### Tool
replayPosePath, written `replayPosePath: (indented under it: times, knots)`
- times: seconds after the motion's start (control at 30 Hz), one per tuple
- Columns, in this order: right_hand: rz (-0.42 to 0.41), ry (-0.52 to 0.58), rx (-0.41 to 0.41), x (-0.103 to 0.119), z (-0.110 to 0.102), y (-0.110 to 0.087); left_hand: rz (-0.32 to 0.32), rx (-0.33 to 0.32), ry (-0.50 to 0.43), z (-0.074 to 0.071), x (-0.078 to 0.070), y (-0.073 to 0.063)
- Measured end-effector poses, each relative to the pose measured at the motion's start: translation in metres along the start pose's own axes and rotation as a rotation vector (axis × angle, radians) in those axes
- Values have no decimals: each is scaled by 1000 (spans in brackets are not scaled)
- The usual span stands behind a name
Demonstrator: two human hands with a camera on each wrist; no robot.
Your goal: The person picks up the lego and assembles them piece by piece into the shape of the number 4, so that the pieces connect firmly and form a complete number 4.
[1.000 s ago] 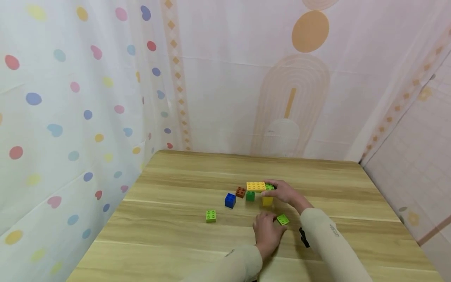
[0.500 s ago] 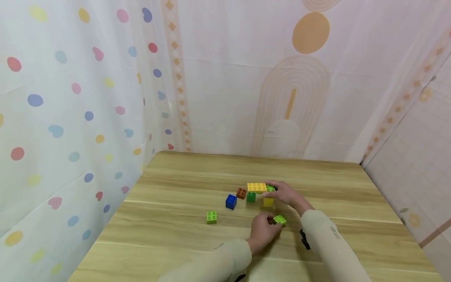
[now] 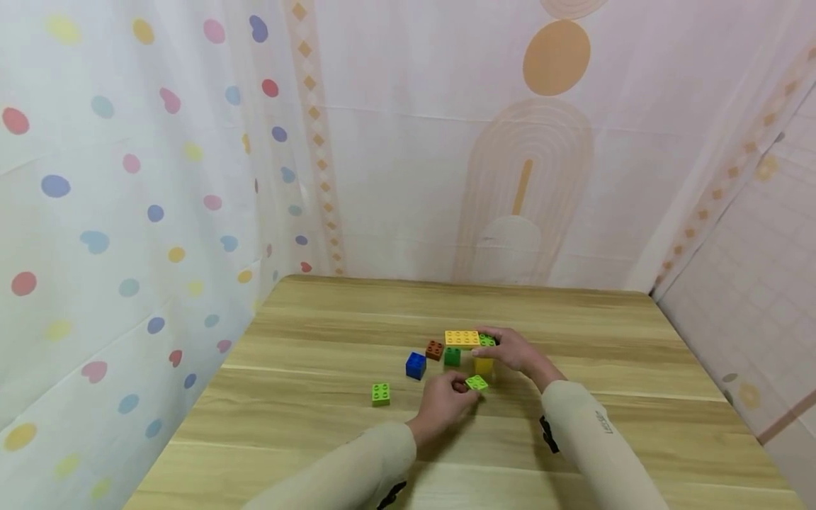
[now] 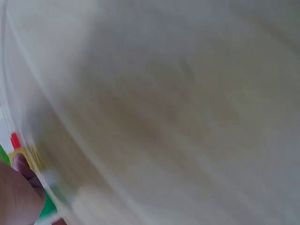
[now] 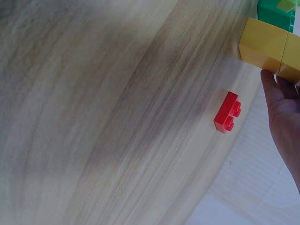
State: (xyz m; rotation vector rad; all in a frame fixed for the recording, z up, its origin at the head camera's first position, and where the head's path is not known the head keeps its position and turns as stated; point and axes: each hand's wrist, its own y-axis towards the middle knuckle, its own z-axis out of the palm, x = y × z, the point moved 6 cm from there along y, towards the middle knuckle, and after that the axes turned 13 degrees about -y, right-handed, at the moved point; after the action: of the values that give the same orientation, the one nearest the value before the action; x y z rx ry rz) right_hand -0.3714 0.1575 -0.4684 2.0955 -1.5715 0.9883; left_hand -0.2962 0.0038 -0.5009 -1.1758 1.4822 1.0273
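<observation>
My left hand [image 3: 443, 402] pinches a lime-green toy building brick [image 3: 476, 383] between thumb and fingers, studs facing up, a little in front of the stack. My right hand [image 3: 513, 349] grips a small brick stack from its right side. That stack has a yellow brick [image 3: 484, 365] low down and a lime-green studded top [image 3: 486, 340]. A long yellow brick [image 3: 462, 338] extends left from it, above a dark green brick [image 3: 452, 355]. In the right wrist view my fingers touch yellow bricks [image 5: 263, 44]. The left wrist view cuts off most of my left hand [image 4: 18, 197].
Left of the stack lie a brown brick [image 3: 435, 349], a blue brick [image 3: 416, 365] and another lime-green brick [image 3: 380, 394] on the wooden table [image 3: 306, 439]. A red brick [image 5: 228, 112] lies near my right hand. Patterned curtains [image 3: 408, 177] surround the table.
My left hand has picked up the lime-green brick and carried it left and farther from me, close to the stack. My right hand has stayed on the stack.
</observation>
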Motion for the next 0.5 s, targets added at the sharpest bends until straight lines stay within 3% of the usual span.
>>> replayPosePath:
  times: [0.27, 0.5]
  knots:
    - [-1, 24, 12, 0, 0, -1, 60, 9, 38, -23, -3, 10]
    - [0, 21, 14, 1, 1, -1, 37, 13, 42, -43, -4, 14]
